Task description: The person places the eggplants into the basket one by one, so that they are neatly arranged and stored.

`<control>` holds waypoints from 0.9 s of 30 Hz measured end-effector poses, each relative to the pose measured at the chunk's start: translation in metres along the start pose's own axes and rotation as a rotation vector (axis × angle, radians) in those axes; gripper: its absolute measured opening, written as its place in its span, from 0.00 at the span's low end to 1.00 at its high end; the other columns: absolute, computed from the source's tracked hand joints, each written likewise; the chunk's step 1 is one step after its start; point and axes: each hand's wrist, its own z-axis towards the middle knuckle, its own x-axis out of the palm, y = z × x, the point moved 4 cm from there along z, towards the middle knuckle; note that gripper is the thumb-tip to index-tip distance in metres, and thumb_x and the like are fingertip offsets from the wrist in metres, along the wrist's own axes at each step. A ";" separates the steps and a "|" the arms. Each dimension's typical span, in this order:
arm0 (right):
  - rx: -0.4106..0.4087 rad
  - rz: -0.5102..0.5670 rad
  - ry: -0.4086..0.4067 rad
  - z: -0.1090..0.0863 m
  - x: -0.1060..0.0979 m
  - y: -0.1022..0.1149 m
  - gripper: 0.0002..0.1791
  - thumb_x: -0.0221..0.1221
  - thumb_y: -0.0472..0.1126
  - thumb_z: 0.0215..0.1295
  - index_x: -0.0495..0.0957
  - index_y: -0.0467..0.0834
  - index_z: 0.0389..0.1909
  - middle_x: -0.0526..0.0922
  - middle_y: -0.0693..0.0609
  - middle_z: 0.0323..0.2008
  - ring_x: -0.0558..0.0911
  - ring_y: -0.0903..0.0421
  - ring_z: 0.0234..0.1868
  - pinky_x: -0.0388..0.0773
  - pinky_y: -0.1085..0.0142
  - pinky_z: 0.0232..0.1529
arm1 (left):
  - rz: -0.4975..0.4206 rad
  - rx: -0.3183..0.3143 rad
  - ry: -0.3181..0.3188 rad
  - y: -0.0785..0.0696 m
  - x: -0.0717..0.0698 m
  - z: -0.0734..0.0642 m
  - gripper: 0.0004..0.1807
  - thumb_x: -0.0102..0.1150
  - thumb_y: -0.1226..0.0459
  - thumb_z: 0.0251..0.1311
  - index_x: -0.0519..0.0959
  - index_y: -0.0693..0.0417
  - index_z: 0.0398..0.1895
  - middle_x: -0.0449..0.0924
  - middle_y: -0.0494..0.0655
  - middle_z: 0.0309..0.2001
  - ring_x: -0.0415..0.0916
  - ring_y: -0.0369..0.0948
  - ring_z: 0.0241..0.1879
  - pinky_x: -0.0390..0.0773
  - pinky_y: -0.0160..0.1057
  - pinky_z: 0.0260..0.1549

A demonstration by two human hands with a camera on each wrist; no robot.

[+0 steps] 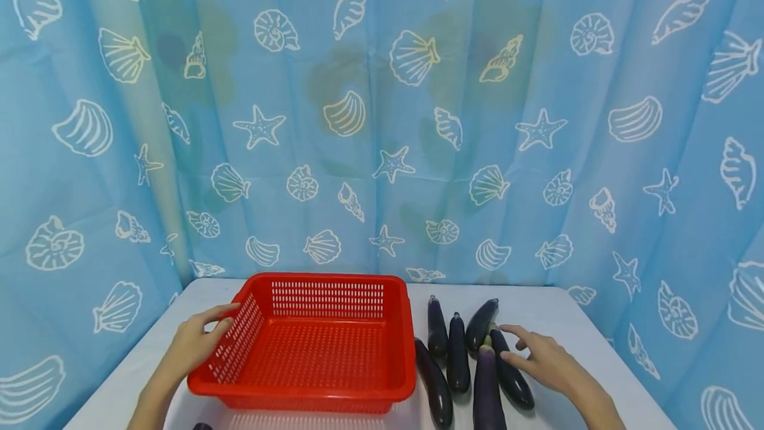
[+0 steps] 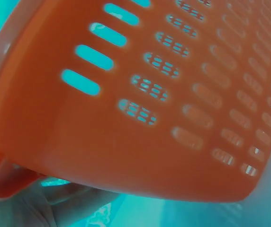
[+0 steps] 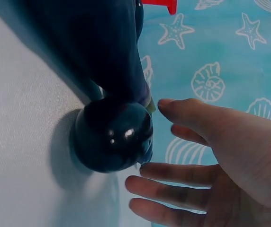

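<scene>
A red perforated plastic basket (image 1: 325, 393) stands on the table at the centre left. My left hand (image 1: 192, 345) is at its left side, with index finger and thumb extended near the rim; whether they touch it is unclear. In the left wrist view the basket wall (image 2: 78, 132) hides most of that hand (image 2: 55, 208). Several dark purple eggplants (image 1: 457, 354) lie in a group right of the basket. My right hand (image 1: 546, 360) is beside the rightmost eggplant (image 1: 513, 380), fingers spread and relaxed. The right wrist view shows a gap between the hand (image 3: 211, 161) and the eggplant's rounded end (image 3: 112, 137).
A white cloth covers the table (image 1: 561, 310). A blue curtain (image 1: 370, 171) with white shell prints hangs behind and at both sides. The dark end of another object (image 1: 202, 426) shows at the front edge of the head view, below the basket.
</scene>
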 end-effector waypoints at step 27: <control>0.043 0.172 0.126 -0.002 0.013 -0.001 0.25 0.63 0.48 0.64 0.74 0.47 0.60 0.84 0.45 0.38 0.83 0.53 0.31 0.81 0.61 0.18 | -0.086 -0.040 0.031 0.007 0.005 -0.001 0.25 0.48 0.59 0.71 0.67 0.53 0.70 0.64 0.71 0.67 0.68 0.68 0.62 0.85 0.51 0.42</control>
